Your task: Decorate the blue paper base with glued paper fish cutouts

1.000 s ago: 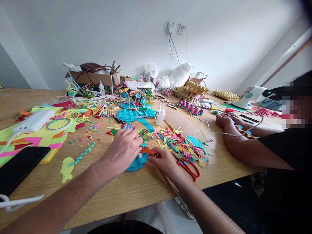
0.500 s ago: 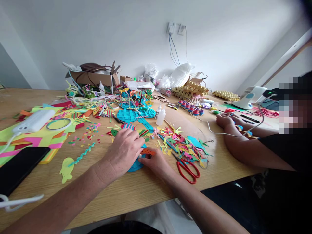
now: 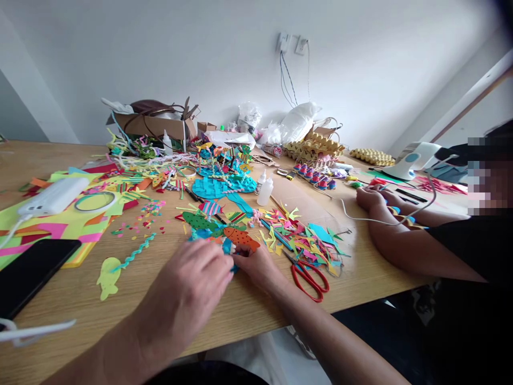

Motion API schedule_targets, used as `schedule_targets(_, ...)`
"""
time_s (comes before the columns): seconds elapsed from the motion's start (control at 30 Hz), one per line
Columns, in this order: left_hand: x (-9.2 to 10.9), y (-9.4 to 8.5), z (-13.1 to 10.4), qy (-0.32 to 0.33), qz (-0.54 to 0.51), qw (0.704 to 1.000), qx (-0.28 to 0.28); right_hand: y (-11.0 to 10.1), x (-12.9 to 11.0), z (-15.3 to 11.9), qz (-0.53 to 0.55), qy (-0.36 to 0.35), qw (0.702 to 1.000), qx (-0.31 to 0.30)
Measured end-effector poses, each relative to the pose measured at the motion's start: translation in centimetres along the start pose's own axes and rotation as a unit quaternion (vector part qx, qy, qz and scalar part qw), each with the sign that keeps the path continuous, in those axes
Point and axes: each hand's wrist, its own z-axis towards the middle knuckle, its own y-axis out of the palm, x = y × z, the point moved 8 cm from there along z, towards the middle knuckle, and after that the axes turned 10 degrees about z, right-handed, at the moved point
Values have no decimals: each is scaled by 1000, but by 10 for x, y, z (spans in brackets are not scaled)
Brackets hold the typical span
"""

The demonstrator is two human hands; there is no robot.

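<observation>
A blue paper craft piece (image 3: 203, 233) lies in front of me, partly hidden by my hands. A spotted orange paper fish (image 3: 241, 238) and a dotted green paper fish (image 3: 196, 220) show at its far side. My left hand (image 3: 192, 289) is at its near left, fingers closed together; what they hold, if anything, is hidden. On the right edge, my right hand (image 3: 256, 264) pinches the blue piece with thumb and fingers, close under the orange fish. A striped pink paper fish (image 3: 210, 207) lies just beyond.
Red-handled scissors (image 3: 308, 280) and paper scraps (image 3: 304, 240) lie to the right. Glue bottles (image 3: 264, 191) stand behind. A yellow paper fish (image 3: 108, 278), a phone (image 3: 38, 278) and coloured sheets (image 3: 48, 230) are on the left. A co-worker's arms (image 3: 385, 219) rest at the right.
My left hand has drawn back toward me and lower, uncovering the green fish and more of the orange fish. My right hand stays at nearly the same spot.
</observation>
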Motion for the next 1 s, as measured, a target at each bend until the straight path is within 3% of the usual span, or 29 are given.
schedule_targets(0.17,30,63,-36,1,-25,984,-178,0,1,0,-5,-5,1000,-12)
schedule_targets(0.3,35,89,-43,-45,-48,968,-243,1,-3,0,-18,-20,999,-22)
schedule_targets(0.47,34,98,-43,-59,-48,953,-293,1,-8,0,-33,-24,999,-28)
schedule_targets(0.67,31,98,-39,-66,-42,948,-310,3,-6,0,-29,-11,999,-44)
schedule_targets(1.0,31,92,-36,-69,-38,956,-283,1,-10,-1,-54,-2,997,-48)
